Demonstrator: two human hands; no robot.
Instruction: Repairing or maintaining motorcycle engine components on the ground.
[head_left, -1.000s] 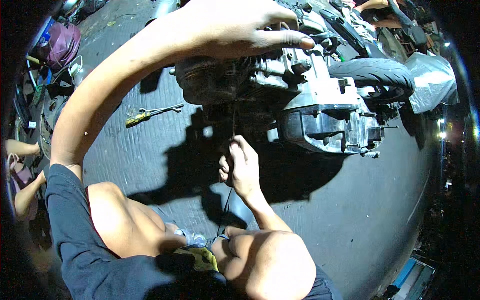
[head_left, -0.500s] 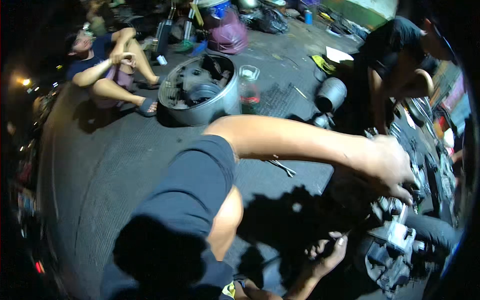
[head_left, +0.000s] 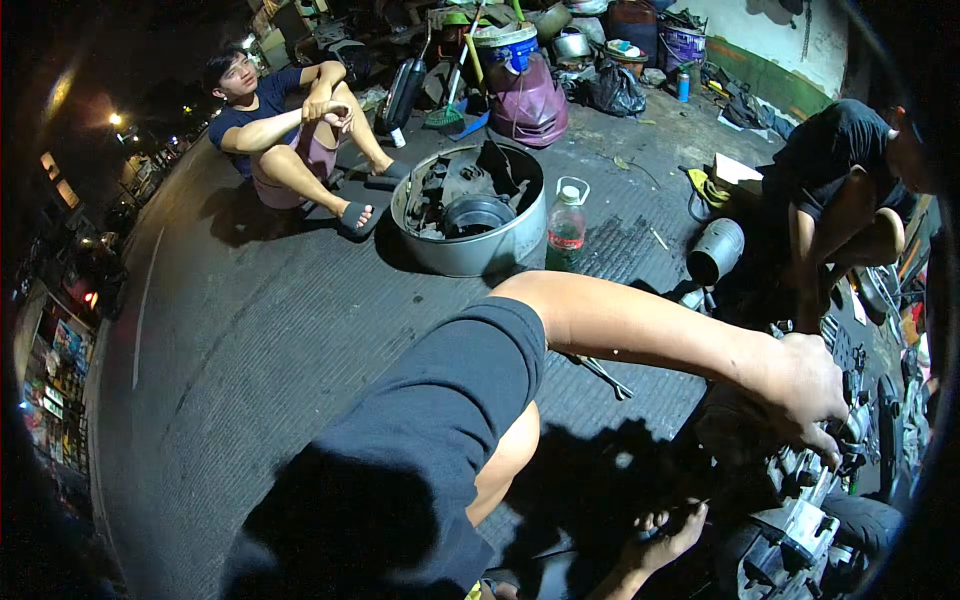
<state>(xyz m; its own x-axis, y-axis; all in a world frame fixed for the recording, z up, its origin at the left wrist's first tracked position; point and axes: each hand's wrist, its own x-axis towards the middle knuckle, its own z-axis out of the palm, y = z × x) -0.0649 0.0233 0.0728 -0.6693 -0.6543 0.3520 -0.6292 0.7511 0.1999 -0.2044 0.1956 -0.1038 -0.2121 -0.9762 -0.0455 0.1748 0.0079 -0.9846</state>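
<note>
My left arm stretches across to the right, and my left hand (head_left: pixel 805 385) bends down, fingers curled, over the dark upper part of a motorcycle-like machine. What those fingers grip is hidden. Below it a pale metal block (head_left: pixel 800 528) shows, with a black tyre (head_left: pixel 868 522) beside it. Lower down, my right hand (head_left: pixel 668 540) is palm up in deep shadow, left of the metal block. Its fingers are closed around something dark and thin that I cannot make out. A pair of metal tools (head_left: pixel 607 378) lies on the ground under my left forearm.
Ahead stands a grey metal basin (head_left: pixel 470 258) full of dark parts, beside a clear bottle (head_left: pixel 566 225). A metal cylinder (head_left: pixel 715 252) lies farther right. One person (head_left: pixel 265 125) sits at the far left; another (head_left: pixel 835 160) crouches at the right. Buckets and bags (head_left: pixel 530 100) line the back.
The view has shifted, so the surroundings sit lower and farther right. My left hand stays over the machine. My right hand stays low beside it, its fingers still curled.
</note>
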